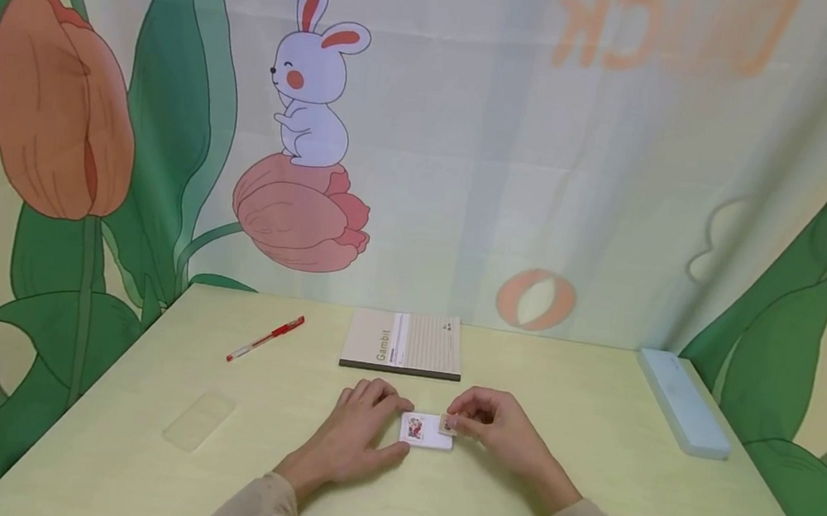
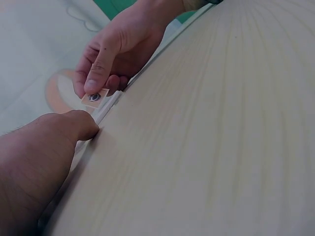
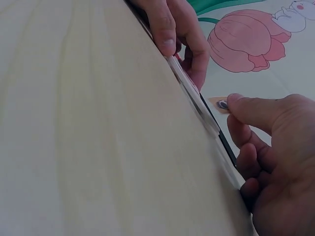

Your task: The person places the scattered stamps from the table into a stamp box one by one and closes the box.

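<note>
On the table lies a flat white rectangular object point(image 1: 429, 442), with a colourful cartoon picture point(image 1: 415, 429) on its left part. My left hand point(image 1: 362, 436) holds it by its left end, thumb at the near edge and forefinger at the far edge. Between thumb and forefinger my right hand point(image 1: 505, 429) pinches a small square sticker point(image 1: 446, 424), orange-beige with a dark picture point(image 2: 94, 98). In the head view the sticker is over the white object's right end. The right wrist view shows the sticker point(image 3: 220, 104) apart from the object's surface.
A notebook point(image 1: 368, 341) lies behind the hands, with a red pen point(image 1: 267, 338) to its left. A clear thin rectangular case point(image 1: 199, 422) rests at the left. Near the right edge is a long pale blue box point(image 1: 683, 404). A printed curtain point(image 1: 437, 169) hangs behind the table.
</note>
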### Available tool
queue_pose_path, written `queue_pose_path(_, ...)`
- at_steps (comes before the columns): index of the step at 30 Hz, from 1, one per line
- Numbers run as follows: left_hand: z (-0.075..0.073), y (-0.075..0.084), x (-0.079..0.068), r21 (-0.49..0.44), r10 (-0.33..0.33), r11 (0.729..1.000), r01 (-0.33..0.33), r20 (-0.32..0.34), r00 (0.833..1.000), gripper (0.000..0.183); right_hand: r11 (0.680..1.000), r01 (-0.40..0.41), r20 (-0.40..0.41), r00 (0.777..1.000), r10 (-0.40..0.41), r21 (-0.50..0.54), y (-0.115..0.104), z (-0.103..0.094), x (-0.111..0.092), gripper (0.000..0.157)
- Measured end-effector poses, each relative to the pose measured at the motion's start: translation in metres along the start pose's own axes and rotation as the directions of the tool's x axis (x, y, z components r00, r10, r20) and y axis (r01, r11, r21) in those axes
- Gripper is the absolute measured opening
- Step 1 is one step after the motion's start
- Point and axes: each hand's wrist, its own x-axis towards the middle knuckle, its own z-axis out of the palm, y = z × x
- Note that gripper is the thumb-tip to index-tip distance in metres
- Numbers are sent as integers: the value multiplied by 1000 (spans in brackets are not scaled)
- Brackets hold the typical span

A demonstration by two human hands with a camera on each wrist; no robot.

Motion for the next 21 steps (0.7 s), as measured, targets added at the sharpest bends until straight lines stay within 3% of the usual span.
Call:
queue_pose_path(10, 2, -1, -2, -1, 2, 1000, -2, -3, 1000, 55, 994, 4, -42, 999, -8, -108, -3, 13, -4, 8)
queue_pose_path(21, 1, 0, -1, 2, 2, 1000, -2, -7, 1000, 54, 985, -66, -88, 995, 53, -157, -1, 19, -1, 10)
